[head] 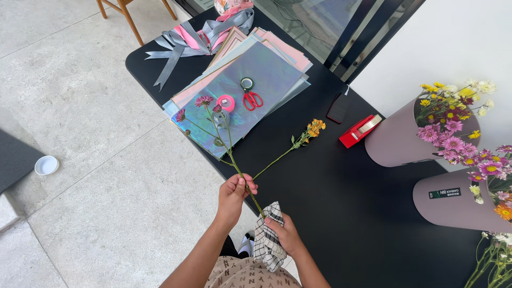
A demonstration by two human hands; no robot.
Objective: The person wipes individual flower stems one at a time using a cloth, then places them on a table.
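My left hand (233, 196) pinches the green stem of a purple-flowered sprig (213, 125) whose blooms lie over the sheets on the black table (330, 181). My right hand (284, 233) grips a black-and-white checked cloth (266, 242) wrapped around the lower end of that stem, near the table's front edge. An orange-flowered sprig (298, 141) lies flat on the table just right of the purple one, untouched.
A stack of iridescent and pastel wrapping sheets (266, 69) carries red scissors (252, 98), a pink tape roll (226, 102) and a green roll. Grey and pink ribbons (186, 42) lie behind. A red tape dispenser (358, 132), dark phone (338, 108) and two mauve flower buckets (397, 141) stand right.
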